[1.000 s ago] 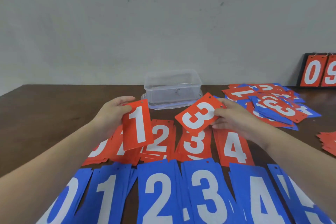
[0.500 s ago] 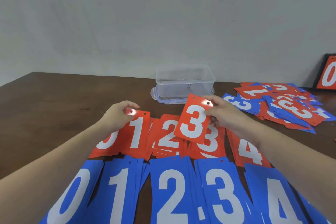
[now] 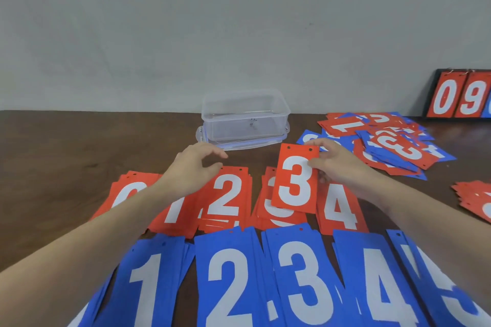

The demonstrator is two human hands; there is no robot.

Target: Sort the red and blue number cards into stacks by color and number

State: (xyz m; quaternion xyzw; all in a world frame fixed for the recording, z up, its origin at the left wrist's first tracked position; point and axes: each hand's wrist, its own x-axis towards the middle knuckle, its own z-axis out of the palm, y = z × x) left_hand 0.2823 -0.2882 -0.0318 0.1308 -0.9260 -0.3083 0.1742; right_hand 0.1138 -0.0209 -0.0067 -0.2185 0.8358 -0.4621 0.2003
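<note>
My right hand pinches a red 3 card by its upper right edge, upright, just above the red 3 stack. My left hand hovers with loosely curled fingers and holds nothing, above the red 1 stack. Red stacks of 0, 2 and 4 lie in the same row. A nearer row holds blue stacks of 1, 2, 3, 4 and a partly cut-off 5.
A clear plastic box stands on its lid behind the red row. A mixed heap of red and blue cards lies at the right. A black scoreboard stand showing 0 and 9 leans at the far right. More red cards lie at the right edge.
My left hand has laid the red 1 card on the red 1 stack and let go. My right hand has turned the red 3 upright and lowered it over the red 3 stack.
</note>
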